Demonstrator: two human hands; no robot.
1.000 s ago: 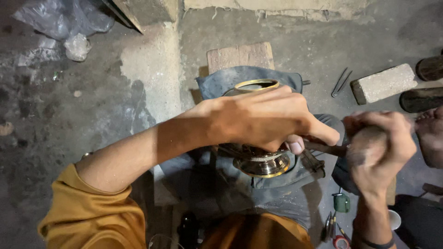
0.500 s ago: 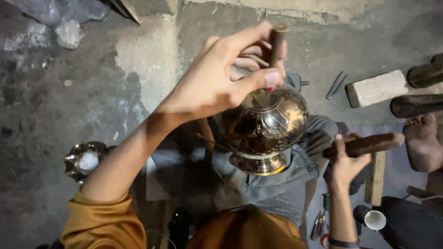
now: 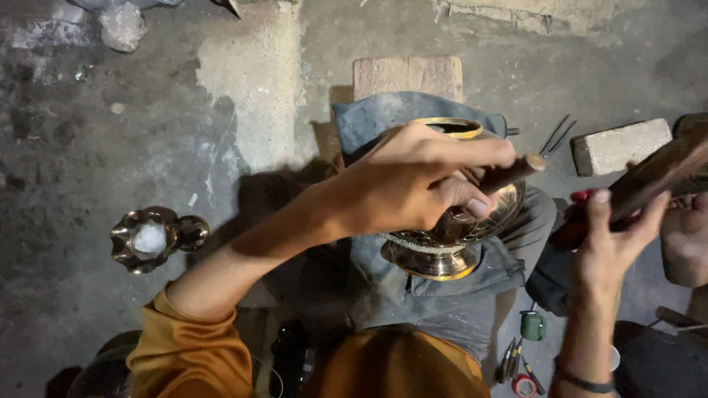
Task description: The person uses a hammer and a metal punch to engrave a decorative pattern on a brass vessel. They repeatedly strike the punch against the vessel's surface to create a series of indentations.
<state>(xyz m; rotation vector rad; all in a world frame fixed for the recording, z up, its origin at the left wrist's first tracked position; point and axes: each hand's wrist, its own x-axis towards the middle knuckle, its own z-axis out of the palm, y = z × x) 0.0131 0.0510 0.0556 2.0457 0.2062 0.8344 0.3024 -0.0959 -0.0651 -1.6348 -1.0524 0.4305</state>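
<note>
Since the earlier frame, half a second back, the left hand (image 3: 409, 184) has dropped from its raised position and now lies across the upper side of the brass vessel (image 3: 450, 236), while the wooden mallet (image 3: 649, 177) has risen at the right edge of view.

Left hand: clenched around a short rod-like punch (image 3: 512, 173), gripped between thumb and fingers, its blunt end projecting to the right. The working tip is hidden behind the fingers — contact with the metal cannot be confirmed.

Right hand (image 3: 608, 239): closed about the dark handle of the mallet, with the head lifted well clear of the punch.

Brass vessel: lying on its side on a grey cloth (image 3: 428, 295) over the person's lap, flared foot toward the camera, gold-rimmed mouth toward a wooden block (image 3: 408, 77) beyond.

Surroundings: a smaller fluted metal cup (image 3: 147, 237) stands well apart on the concrete floor (image 3: 110, 147) at left; a pale brick (image 3: 619, 145) lies at upper right; small hand tools (image 3: 516, 361) rest beside the right knee.

Assessment: the step in hand appears to be chasing or embossing the vessel's wall, caught between blows. The next move calls for the punch seated firm and square on the surface and the vessel held still under the left hand — a glancing strike could skid across the polished brass.
</note>
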